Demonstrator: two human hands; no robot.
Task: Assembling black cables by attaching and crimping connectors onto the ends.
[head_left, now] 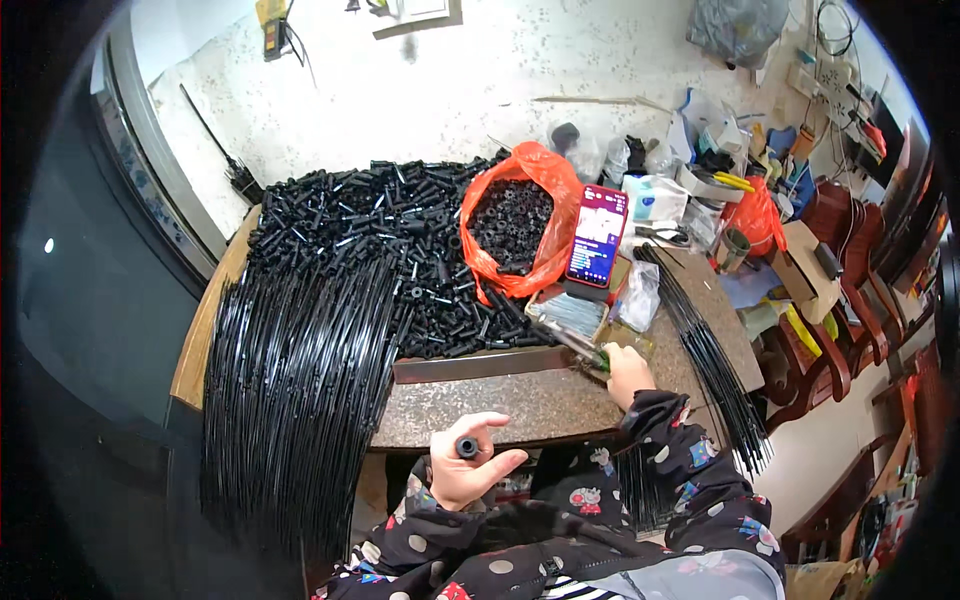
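My left hand [465, 462] is in front of the table's near edge, its fingers and thumb curled round a small black tube [466, 448] seen end-on with a dark hole. Over the table's right part, my right hand [630, 372] is closed on a long metal tool with a green grip [584, 349]; the exact kind is unclear. The tool's far end lies over an open box of thin pale metal pins [574, 313]. To the left, behind a dark metal strip [480, 365], a large heap of short black tubular parts [420, 215] covers the table.
Many long black rods [290, 400] hang over the left front edge; another bundle [705, 350] lies at the right. A red plastic bag [545, 165] holds black round parts. Beside it stands a lit phone [597, 235]. Wooden chairs [850, 290] are at the right.
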